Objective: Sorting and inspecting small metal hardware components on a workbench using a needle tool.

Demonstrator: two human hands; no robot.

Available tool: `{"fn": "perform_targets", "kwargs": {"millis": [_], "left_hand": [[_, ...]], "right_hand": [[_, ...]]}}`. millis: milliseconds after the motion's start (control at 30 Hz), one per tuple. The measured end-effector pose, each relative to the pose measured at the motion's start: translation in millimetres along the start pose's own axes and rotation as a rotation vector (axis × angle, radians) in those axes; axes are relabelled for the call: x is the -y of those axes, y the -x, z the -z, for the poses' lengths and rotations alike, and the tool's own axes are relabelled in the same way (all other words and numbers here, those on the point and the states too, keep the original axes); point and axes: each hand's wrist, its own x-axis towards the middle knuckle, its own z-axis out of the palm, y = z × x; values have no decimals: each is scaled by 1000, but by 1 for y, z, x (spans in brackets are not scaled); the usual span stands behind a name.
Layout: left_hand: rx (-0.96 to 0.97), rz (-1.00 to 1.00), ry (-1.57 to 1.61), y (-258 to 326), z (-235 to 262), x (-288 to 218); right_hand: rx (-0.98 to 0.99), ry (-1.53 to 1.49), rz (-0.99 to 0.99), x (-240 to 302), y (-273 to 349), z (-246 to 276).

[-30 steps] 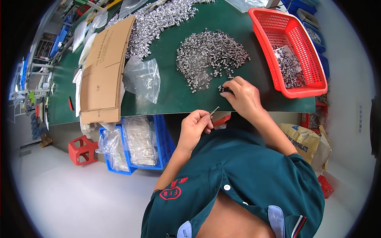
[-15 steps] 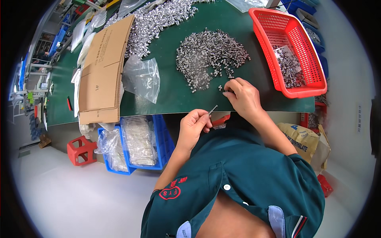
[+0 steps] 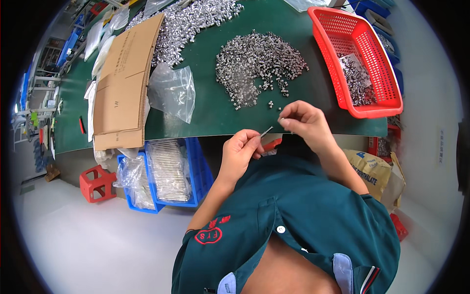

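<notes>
My left hand (image 3: pixel 240 153) is closed around a thin metal rod (image 3: pixel 267 131), whose tip sticks out to the upper right just off the table's front edge. To its right, my right hand (image 3: pixel 309 126) is pinched at the fingertips, with thumb and forefinger together. Whatever is between them is too small to make out. Beyond that hand a few small metal sleeves (image 3: pixel 270 104) lie apart on the green table (image 3: pixel 205 126). A heap of the same shiny sleeves (image 3: pixel 257 63) spreads behind them.
A red perforated basket (image 3: pixel 350 109) with more metal parts stands at the right. Folded cardboard (image 3: pixel 120 93) and a clear plastic bag (image 3: pixel 171 93) lie to the left. Another metal heap (image 3: pixel 196 22) is farther back. Blue bins (image 3: pixel 198 171) and a red stool (image 3: pixel 98 183) stand below.
My right hand has come back from the loose sleeves toward me, its fingertips now nearer the rod. The left hand still holds the rod, slightly higher in view.
</notes>
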Motion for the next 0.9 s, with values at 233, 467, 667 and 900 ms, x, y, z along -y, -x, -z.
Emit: {"fn": "perform_targets", "kwargs": {"millis": [233, 467, 667, 900], "left_hand": [[12, 18, -31, 3, -1, -3], [8, -33, -119, 5, -1, -2], [65, -29, -107, 6, -7, -9], [14, 9, 101, 3, -1, -5]], "right_hand": [[121, 9, -74, -6, 3, -7], [141, 213, -48, 1, 7, -8], [207, 492, 130, 15, 12, -14], [-42, 701, 287, 0, 5, 4]]}}
